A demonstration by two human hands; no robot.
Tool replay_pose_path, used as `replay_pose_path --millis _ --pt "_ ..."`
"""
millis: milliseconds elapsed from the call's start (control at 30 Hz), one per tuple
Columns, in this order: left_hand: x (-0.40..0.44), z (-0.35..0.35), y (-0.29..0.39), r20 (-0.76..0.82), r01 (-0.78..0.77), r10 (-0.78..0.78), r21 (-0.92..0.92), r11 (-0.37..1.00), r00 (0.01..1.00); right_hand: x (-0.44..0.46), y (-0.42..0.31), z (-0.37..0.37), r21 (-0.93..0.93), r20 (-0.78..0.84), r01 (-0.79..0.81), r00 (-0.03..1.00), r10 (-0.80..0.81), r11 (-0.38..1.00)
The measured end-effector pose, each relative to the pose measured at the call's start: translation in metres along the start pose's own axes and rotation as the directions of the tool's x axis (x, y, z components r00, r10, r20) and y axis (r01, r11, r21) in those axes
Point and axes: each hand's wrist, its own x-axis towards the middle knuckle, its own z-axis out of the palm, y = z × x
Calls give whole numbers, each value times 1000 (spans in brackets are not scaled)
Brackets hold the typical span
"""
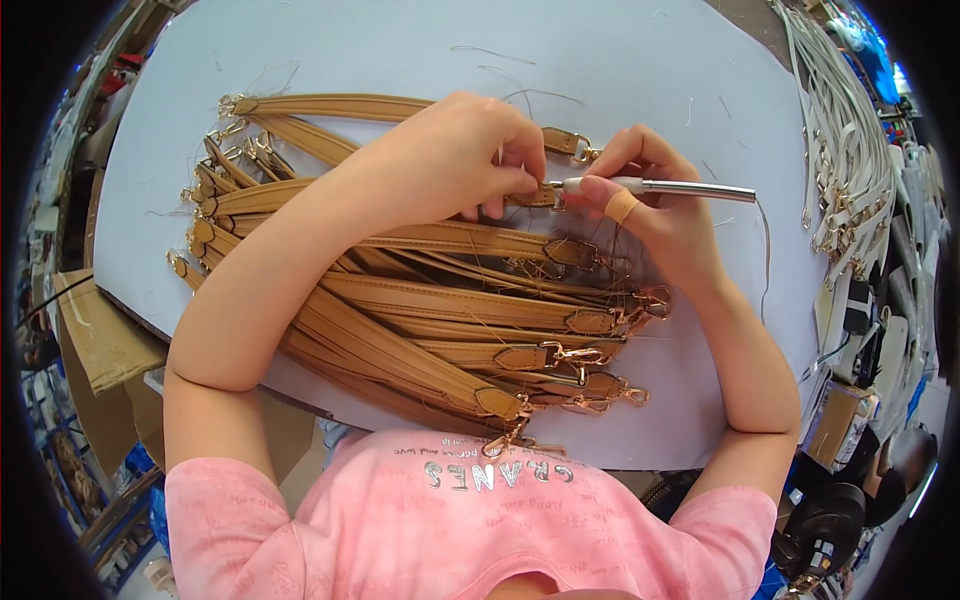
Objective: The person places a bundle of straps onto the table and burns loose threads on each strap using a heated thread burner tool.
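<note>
Left hand (478, 150): pinches strap (541, 197), upper centre of frame. Right hand (662, 218): grips pen (700, 189), near-level, tip leftward at strap's metal-fitted end.

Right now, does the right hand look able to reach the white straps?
Likely yes: only a thin cord and loose threads lie between right hand and white straps, though it grips a pen-like tool.

White straps (858, 130) right; cardboard (108, 335) left, probably a box.
</note>
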Motion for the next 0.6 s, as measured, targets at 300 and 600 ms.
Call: replay_pose_path --millis 300,600 --pt "6 -11 -9 129 70 -38 -248 966 991 0 0 1 -68 19 -6 1000 8 998" --pt "4 -14 -7 161 48 -15 -203 978 987 0 1 1 -92 25 23 999 -21 996"
